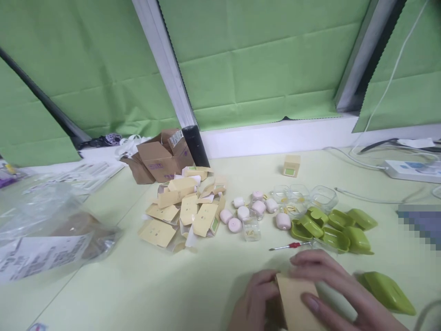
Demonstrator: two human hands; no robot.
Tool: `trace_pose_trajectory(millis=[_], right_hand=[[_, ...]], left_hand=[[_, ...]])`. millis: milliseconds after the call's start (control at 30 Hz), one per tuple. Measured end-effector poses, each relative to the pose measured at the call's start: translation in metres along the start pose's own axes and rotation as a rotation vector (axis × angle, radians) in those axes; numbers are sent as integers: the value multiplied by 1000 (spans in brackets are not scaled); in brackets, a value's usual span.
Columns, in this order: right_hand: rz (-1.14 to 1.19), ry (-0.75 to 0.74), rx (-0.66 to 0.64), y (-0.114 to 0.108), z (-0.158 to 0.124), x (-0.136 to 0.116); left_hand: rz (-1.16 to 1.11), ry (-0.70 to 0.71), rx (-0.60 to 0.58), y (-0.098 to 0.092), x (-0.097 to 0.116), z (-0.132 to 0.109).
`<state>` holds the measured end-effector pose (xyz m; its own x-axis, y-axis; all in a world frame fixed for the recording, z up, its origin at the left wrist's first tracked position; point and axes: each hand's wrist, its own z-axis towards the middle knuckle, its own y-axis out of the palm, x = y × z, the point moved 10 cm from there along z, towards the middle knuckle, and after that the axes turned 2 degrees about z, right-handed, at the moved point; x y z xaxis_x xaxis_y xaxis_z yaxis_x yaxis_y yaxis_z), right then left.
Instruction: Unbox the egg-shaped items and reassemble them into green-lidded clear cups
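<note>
A small tan cardboard box (298, 301) is between my two hands at the bottom of the view. My left hand (253, 301) wraps round its left side, fingers curled. My right hand (339, 289) grips it from the right, the thumb on its face and the fingers over the top edge. Part of the box lies below the frame. Just beyond my right hand lies a screwdriver (292, 245) with a red handle. Several green plastic shells (334, 239) rest behind it, and one more green shell (387, 289) sits right of my right hand.
Several pale pink rounded pieces (243, 212) and clear plastic cases (324, 197) stand mid-table. Opened tan boxes (189, 216) are heaped to the left, before a brown carton (165, 158) and a black cylinder (195, 145). A clear plastic bag (51, 211) lies far left; a power strip (411, 171) is right.
</note>
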<state>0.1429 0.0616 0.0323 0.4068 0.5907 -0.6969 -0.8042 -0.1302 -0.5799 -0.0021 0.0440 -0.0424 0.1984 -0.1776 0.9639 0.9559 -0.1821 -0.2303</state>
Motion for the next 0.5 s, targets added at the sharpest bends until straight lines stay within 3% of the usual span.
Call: trace_pose_trajectory(millis=[67,167,300,400,500], right_hand=[[40,-26,-72,8,2,-2],[105,21,-73,9,4,4],[129,80,-91,11,5,12],[54,-23,-120,12,8,2],[-64,-172,-132,11,5,-12]], left_hand=[[-14,4,-60,3,-13,2],[-33,69,-110,8,-20,5],[26,142,-63,11,-14,4],[143,228,26,8,-9,-2],[217,277,4,10,-7,-7]])
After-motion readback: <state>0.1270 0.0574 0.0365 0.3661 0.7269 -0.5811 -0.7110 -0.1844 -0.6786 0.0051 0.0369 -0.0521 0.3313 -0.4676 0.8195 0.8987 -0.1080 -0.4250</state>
